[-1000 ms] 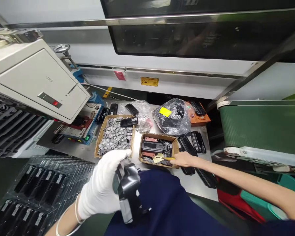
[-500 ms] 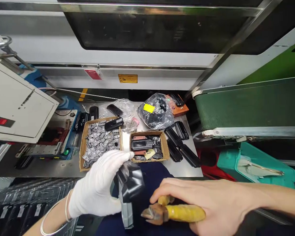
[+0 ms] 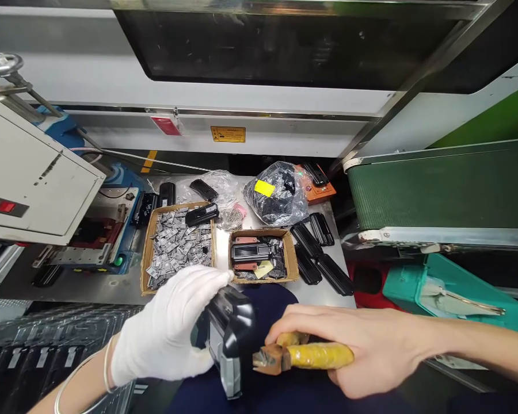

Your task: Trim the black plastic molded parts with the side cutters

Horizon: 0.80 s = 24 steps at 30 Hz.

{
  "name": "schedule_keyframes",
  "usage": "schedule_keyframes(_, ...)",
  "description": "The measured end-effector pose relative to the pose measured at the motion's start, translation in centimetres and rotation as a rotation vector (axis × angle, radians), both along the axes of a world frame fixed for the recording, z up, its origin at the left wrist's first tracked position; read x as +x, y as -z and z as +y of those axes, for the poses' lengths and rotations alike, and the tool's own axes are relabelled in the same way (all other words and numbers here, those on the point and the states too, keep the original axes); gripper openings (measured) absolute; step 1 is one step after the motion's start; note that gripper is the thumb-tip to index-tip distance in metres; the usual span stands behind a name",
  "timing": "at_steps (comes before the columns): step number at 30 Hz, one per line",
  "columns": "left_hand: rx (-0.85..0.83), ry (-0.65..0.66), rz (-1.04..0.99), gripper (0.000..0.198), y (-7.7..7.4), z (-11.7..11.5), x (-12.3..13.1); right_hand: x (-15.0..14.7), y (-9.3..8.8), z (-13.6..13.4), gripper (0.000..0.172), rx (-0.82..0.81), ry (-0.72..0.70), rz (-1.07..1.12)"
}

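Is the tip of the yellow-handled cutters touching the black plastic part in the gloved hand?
Cannot tell. In the head view the tip of the yellow-handled cutters reaches the edge of the black plastic part, but neither contact nor gap shows plainly.

The left hand (image 3: 172, 330) wears a white glove, with a thin pale bangle (image 3: 107, 359) at the wrist, possibly two. The right hand (image 3: 371, 351) is bare, as is its forearm. Dark navy clothing (image 3: 271, 299) covers the lap.

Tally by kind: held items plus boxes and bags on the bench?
Black moulded plastic part, in gloved left hand: 1
Yellow-handled cutting pliers, in bare right hand: 1
Brown open cardboard boxes: 2
Clear plastic bags: 2
Total: 6
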<state>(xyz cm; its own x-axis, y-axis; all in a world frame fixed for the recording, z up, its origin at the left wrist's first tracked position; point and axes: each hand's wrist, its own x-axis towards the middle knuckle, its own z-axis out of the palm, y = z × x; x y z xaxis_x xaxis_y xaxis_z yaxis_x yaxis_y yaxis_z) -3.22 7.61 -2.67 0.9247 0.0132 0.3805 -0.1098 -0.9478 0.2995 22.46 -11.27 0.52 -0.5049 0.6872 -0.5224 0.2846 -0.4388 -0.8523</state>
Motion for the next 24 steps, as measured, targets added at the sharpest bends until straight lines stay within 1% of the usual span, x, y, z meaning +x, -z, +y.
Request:
schedule_keyframes(3,-0.001,0.006,0.015,0.057,0.1,-0.3,-0.2,0.5,0.5,-0.3,0.077,0.002,-0.023,-0.045)
schedule_keyframes(7,-0.035,0.037,0.069,0.058,0.9,-1.2,-0.8,0.7,1.7,-1.5,0.071,-0.017,-0.079,-0.094)
schedule_keyframes(10,-0.082,0.029,0.069,0.053,1.4,-1.9,-1.1,0.3,2.9,-2.7,0.070,-0.022,-0.062,-0.097)
schedule_keyframes(13,-0.079,0.022,0.112,0.054,1.6,-2.2,-1.2,-0.3,3.9,-3.5,0.064,0.063,-0.008,-0.111)
schedule_keyframes(16,-0.111,0.069,0.239,0.059,1.7,-2.0,-1.3,-1.0,4.5,-3.8,0.049,0.176,0.014,-0.126)
schedule_keyframes(19,-0.157,0.116,0.371,0.063,1.9,-2.0,-1.6,-1.4,4.2,-3.8,0.036,0.205,0.006,-0.161)
schedule_keyframes(21,-0.191,0.121,0.459,0.066,1.8,-2.1,-1.7,-1.4,3.4,-3.8,0.034,0.167,-0.026,-0.197)
schedule_keyframes(24,-0.279,0.111,0.598,0.070,1.2,-2.2,-1.7,-1.0,1.7,-3.7,0.030,0.070,-0.082,-0.324)
